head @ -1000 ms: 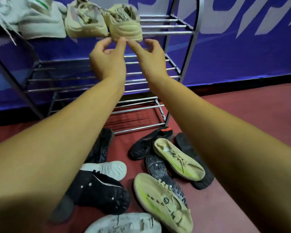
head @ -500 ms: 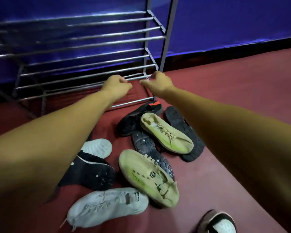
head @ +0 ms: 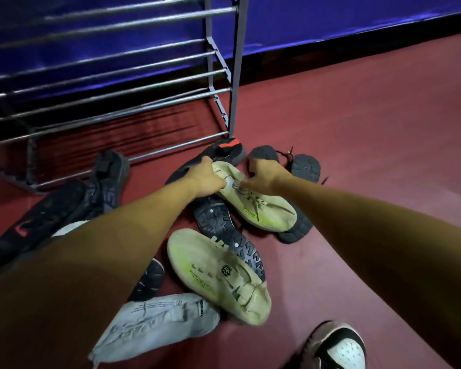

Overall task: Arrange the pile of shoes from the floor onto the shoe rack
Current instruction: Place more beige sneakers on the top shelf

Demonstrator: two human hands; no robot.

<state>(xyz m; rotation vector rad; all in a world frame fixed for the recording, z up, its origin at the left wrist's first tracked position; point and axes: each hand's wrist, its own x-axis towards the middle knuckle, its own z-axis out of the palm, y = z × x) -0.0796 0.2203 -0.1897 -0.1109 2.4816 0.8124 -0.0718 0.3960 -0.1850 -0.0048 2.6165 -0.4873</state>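
Reaching down from a head-worn view, two bare forearms stretch toward a pile of shoes on a dark red floor [head: 370,161].

The left hand [head: 205,179] and right hand [head: 264,177] meet on a cream lace-up sneaker [head: 266,209] at the far side of the pile. The left grip is closed over its heel end, fingers curled out of sight. The right grip is curled at the lace area, thumb pointing toward the left hand.

This sneaker lies flat, toe pointing toward the lower right. Its fabric upper is pale and scuffed, with cream laces and a neon yellow-green streak along the side. It rests on top of darker shoes.

A matching cream sneaker [head: 218,275] lies nearer the viewer. It overlaps an upturned black shoe with a chunky treaded sole [head: 224,230].

A black shoe with an orange-red tab [head: 224,150] sits just beyond the left hand. Two dark grey soles [head: 305,167] lie beyond the right hand.

A pale grey sneaker [head: 157,320] lies at the near edge, and blurred black shoes [head: 51,214] lie at the left.

Behind the pile stands a metal shoe rack of silver rods [head: 117,62], against a blue wall covering [head: 330,17].

A black and white shoe [head: 338,347] shows at the bottom right.
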